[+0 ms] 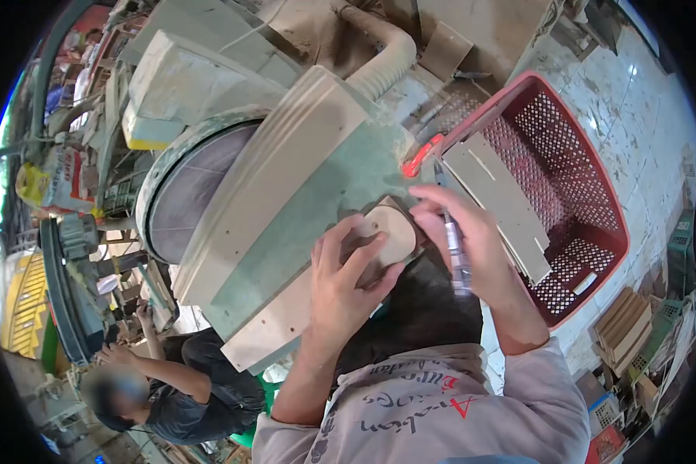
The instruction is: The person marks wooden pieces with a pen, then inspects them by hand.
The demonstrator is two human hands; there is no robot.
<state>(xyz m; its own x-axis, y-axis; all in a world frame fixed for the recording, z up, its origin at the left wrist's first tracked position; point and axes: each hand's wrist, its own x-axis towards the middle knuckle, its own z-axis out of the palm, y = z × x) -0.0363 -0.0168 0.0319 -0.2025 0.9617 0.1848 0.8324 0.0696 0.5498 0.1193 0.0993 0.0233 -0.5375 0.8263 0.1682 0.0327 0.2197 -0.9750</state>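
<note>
My left hand (346, 277) presses flat on a small rounded wooden piece (390, 232) that lies on the green table (340, 174) of a disc sander. My right hand (460, 243) holds a clear pen (454, 247) upright against the right edge of that piece. The sanding disc (197, 189) stands to the left, behind a long grooved wooden fence board (267, 182).
A red plastic basket (588, 193) with flat wooden boards (499, 201) stands to the right. A ribbed dust hose (383, 62) runs behind the sander. A person crouches at lower left (170, 387) beside another machine. Stacked wooden pieces (622, 325) lie on the tiled floor at right.
</note>
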